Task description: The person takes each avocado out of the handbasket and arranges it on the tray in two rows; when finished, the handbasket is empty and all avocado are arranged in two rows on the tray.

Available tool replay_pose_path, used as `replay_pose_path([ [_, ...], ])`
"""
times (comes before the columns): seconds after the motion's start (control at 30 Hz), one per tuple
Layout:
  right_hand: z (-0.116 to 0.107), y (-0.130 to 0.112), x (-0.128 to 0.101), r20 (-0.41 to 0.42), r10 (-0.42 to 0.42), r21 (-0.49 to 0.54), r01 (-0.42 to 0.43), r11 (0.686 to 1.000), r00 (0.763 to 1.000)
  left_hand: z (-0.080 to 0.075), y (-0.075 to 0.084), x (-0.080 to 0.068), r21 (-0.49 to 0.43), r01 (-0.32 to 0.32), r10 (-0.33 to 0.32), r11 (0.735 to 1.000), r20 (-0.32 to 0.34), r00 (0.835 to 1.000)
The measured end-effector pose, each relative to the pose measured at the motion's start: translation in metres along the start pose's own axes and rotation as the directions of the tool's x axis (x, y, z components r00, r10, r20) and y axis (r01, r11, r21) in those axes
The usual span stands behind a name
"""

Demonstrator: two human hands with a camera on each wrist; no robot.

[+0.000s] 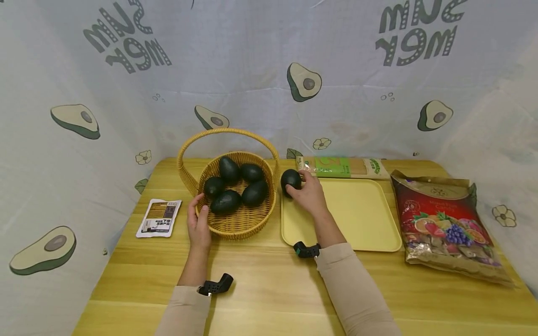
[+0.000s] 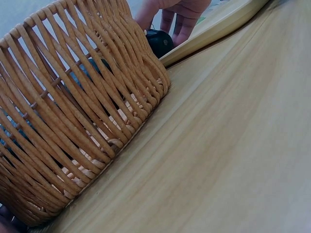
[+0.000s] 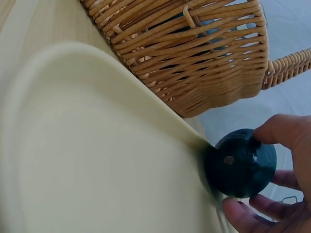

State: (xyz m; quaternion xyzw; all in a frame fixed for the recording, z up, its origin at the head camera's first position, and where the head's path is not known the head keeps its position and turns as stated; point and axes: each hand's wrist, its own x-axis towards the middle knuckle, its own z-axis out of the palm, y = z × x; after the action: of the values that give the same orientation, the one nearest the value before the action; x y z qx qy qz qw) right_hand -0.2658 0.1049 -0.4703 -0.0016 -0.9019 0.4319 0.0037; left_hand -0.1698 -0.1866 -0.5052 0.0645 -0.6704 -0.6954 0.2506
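A woven wicker basket point(image 1: 241, 224) with a tall handle holds several dark green avocados point(image 1: 227, 201). My left hand point(image 1: 197, 219) grips the basket's near left rim, thumb over the edge. My right hand point(image 1: 308, 191) holds one more avocado point(image 1: 290, 180) at the far left corner of the yellow tray point(image 1: 365, 219), just right of the basket. In the right wrist view the avocado point(image 3: 240, 162) sits between my thumb and fingers at the tray's rim point(image 3: 146, 107), beside the basket point(image 3: 194, 53). The left wrist view shows the basket wall point(image 2: 73, 111) close up, with the right hand's fingers point(image 2: 177, 14) beyond it.
A long green-labelled packet point(image 1: 342, 167) lies behind the tray. A large red bag of dried fruit point(image 1: 445, 224) lies at the right. A small flat sachet point(image 1: 159, 217) lies left of the basket. Avocado-print cloth walls in the wooden table point(image 1: 269, 289).
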Motion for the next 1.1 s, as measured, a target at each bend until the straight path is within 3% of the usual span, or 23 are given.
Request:
replay_pose_path([
  [0.33, -0.007, -0.001, -0.008, -0.009, -0.018, 0.003, 0.018, 1.000, 1.000, 0.000, 0.000, -0.001, -0.003, -0.003, 0.003, 1.000, 0.001, 1.000],
  [0.57, -0.011, -0.013, -0.024, -0.104, -0.129, 0.047, 0.134, 0.990, 0.986, -0.001, 0.000, -0.001, 0.004, -0.006, 0.006, 1.000, 0.011, 1.000],
  [0.67, -0.008, -0.026, -0.037, -0.220, -0.222, 0.152, 0.258, 0.954, 0.950, -0.001, 0.000, -0.001, 0.008, -0.004, 0.003, 1.000, 0.012, 1.000],
  [0.8, 0.003, -0.045, -0.055, -0.331, -0.391, 0.232, 0.475, 0.849, 0.859, -0.002, 0.001, 0.000, 0.012, 0.002, -0.002, 1.000, 0.007, 1.000],
  [0.87, 0.010, -0.055, -0.064, -0.313, -0.461, 0.248, 0.539, 0.805, 0.831, -0.002, 0.001, 0.001, 0.013, 0.004, -0.004, 1.000, 0.005, 1.000],
  [0.93, 0.016, -0.065, -0.071, -0.251, -0.507, 0.268, 0.563, 0.782, 0.824, -0.002, 0.001, 0.001, 0.009, 0.005, -0.005, 1.000, 0.003, 1.000],
  [1.03, 0.026, -0.078, -0.077, -0.124, -0.540, 0.308, 0.550, 0.777, 0.832, -0.001, 0.000, 0.001, 0.006, 0.008, -0.008, 1.000, 0.001, 1.000],
  [1.1, 0.031, -0.085, -0.077, -0.039, -0.544, 0.303, 0.529, 0.793, 0.838, -0.001, 0.000, 0.001, 0.005, 0.011, -0.011, 1.000, 0.000, 1.000],
])
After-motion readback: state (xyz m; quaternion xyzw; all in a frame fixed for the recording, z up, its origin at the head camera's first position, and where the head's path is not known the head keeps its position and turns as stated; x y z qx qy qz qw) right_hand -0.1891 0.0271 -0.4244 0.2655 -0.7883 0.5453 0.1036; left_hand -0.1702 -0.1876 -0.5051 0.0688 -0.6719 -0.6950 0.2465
